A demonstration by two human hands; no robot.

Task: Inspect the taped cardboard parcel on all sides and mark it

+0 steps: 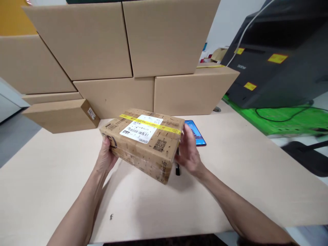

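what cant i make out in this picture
In the head view:
Parcel: underside turned away; contents hidden by cardboard.
Label: fine print too small and blurred.
Left hand: fingers mostly hidden behind the parcel.
Black item: far end hidden by parcel or right hand.
Phone: lower left part behind right hand.
Dark machine: cut off by right edge.

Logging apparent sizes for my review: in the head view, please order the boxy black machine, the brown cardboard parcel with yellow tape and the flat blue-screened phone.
1. Black machine, though cut by the frame edge
2. Parcel
3. Phone, partly hidden behind the right hand
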